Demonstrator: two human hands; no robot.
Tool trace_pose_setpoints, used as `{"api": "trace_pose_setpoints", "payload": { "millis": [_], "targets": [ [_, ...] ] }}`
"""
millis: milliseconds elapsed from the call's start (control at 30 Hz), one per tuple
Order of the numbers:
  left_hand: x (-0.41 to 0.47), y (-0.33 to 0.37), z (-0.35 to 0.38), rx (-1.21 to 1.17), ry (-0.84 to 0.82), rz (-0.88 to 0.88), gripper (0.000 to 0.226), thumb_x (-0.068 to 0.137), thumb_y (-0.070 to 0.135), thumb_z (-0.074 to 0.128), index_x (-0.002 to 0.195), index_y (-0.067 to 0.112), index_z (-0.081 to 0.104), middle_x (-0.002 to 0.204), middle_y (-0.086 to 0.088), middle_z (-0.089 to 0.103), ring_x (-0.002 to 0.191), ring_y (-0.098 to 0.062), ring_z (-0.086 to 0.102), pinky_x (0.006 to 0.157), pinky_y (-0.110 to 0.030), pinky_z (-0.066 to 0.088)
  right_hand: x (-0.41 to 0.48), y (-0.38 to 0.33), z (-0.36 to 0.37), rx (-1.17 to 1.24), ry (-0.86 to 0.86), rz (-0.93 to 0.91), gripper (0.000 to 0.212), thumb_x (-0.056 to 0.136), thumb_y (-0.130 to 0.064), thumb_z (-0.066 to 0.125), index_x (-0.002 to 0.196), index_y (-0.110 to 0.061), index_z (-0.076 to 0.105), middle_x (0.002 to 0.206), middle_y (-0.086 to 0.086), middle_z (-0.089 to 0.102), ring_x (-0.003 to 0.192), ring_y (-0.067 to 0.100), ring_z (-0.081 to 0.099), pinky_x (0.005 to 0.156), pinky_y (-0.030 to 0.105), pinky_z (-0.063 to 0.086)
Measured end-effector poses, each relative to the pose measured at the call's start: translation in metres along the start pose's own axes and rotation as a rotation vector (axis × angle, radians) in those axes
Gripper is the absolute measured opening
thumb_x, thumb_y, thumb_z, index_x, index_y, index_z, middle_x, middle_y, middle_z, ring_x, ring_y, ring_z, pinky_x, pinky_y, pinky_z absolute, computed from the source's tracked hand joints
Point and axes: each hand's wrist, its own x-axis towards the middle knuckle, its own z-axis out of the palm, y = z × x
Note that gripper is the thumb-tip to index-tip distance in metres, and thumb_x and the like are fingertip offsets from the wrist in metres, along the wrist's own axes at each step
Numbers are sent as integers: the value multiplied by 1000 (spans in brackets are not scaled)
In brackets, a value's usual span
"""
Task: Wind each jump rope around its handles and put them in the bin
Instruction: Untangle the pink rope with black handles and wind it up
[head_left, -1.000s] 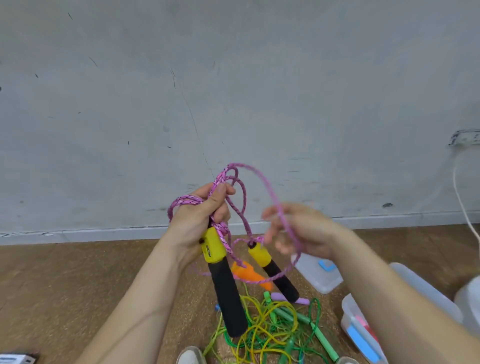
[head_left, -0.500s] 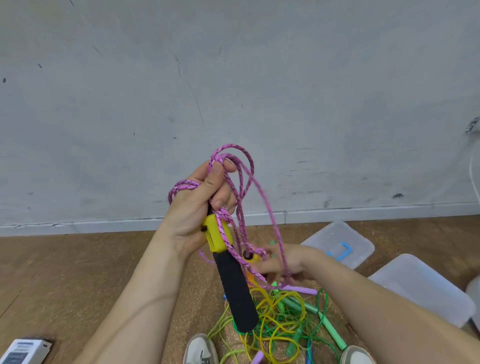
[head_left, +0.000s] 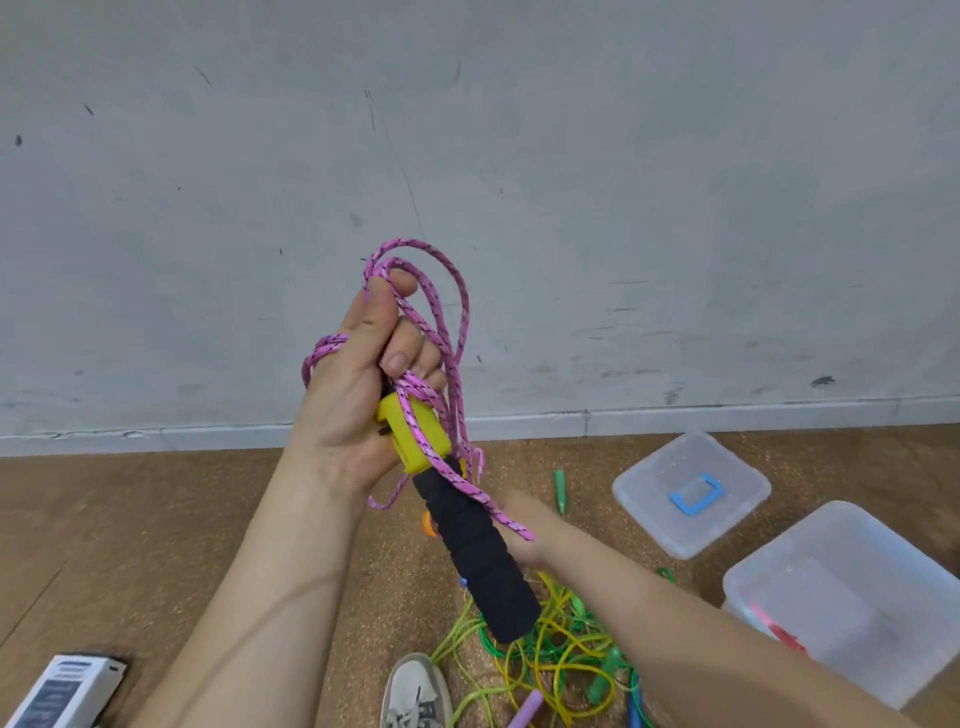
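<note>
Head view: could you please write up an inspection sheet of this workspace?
surface: brown floor.
job's things: pink rope and black handle in left hand; tangled green and yellow ropes on floor; clear bin at right.
clutter: clear lid, box, shoe.
grippers: left hand grips rope and handle; right hand blurred behind handle, grip unclear.
cables: nothing seen.
surroundings: scuffed grey wall.

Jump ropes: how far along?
Done: unclear; something red shows in the bin. In hand: left hand grips the pink rope, looped, with its handle; right hand, blurred, sits behind the handle by the rope's tail. Left: finish winding, bin it, then the green and yellow ropes tangled on the floor.
</note>
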Motion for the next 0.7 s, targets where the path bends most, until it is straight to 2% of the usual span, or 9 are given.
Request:
{"api": "trace_pose_setpoints", "payload": {
  "millis": [67, 167, 233, 367, 467, 533, 567, 600, 700],
  "targets": [
    [1, 1, -7, 55, 79, -10, 18, 90, 36, 49, 85, 25, 61, 43, 9, 31, 40, -5, 28, 41, -17, 28, -15, -22, -22, -24, 78, 4, 37, 89, -33, 51, 60, -11, 52, 46, 1, 48, 39, 15, 43, 45, 22, 33],
    [-1, 2, -14, 114, 122, -35, 16, 91, 33, 50, 87, 22, 61, 44, 9, 31, 42, -6, 28, 45, -19, 26, -45, -51, -49, -4, -89, -8, 30, 92, -22, 47, 69, -9, 62, 51, 2, 60, 36, 9, 46, 37, 17, 26],
    [-3, 3, -15, 166, 95, -53, 19, 89, 30, 53, 81, 19, 66, 41, 8, 32, 41, -7, 29, 45, -20, 24, -51, -55, -48, 89, -127, -109, 26, 93, -17, 48, 78, -7, 66, 64, 5, 65, 47, 12, 55, 42, 19, 35],
    [-13, 2, -8, 344, -122, -122, 23, 89, 22, 54, 74, 13, 69, 36, 5, 36, 37, -10, 32, 41, -19, 29, -34, -57, -29, 338, 232, -260, 28, 94, -14, 49, 72, -17, 67, 75, 5, 63, 68, 16, 58, 65, 30, 47],
    [-22, 1, 0, 333, -272, -157, 19, 88, 17, 60, 72, 14, 69, 34, 4, 39, 34, -9, 34, 41, -18, 34, -17, -48, -14, 142, 304, -288, 33, 95, -15, 47, 65, -23, 57, 71, -4, 61, 67, 12, 54, 62, 25, 44],
    [-26, 0, 4, 304, -358, -150, 16, 82, 26, 63, 73, 14, 69, 34, 6, 41, 34, -8, 36, 42, -17, 35, -10, -42, -3, -41, 230, -274, 28, 91, -26, 45, 66, -14, 50, 68, 3, 53, 66, 17, 48, 60, 32, 42],
    [-27, 0, 5, 304, -384, -146, 17, 81, 28, 62, 74, 14, 68, 35, 6, 42, 34, -8, 37, 42, -17, 35, -7, -36, 3, -199, 158, -260, 29, 87, -35, 46, 68, -12, 49, 75, 4, 54, 72, 17, 50, 66, 44, 45],
    [-27, 0, 5, 331, -398, -140, 16, 82, 28, 63, 75, 15, 68, 36, 5, 43, 35, -8, 37, 43, -18, 35, -6, -33, 7, -407, 68, -221, 32, 86, -39, 47, 70, -12, 49, 84, 3, 56, 81, 18, 53, 85, 34, 51],
    [-27, -2, 5, 410, -371, -128, 19, 88, 22, 59, 72, 17, 68, 36, 4, 42, 36, -10, 35, 43, -19, 34, -8, -21, 8, -838, -40, -46, 19, 91, -21, 55, 104, -8, 60, 111, 12, 61, 108, 30, 59, 83, 37, 44]
  ]
}}
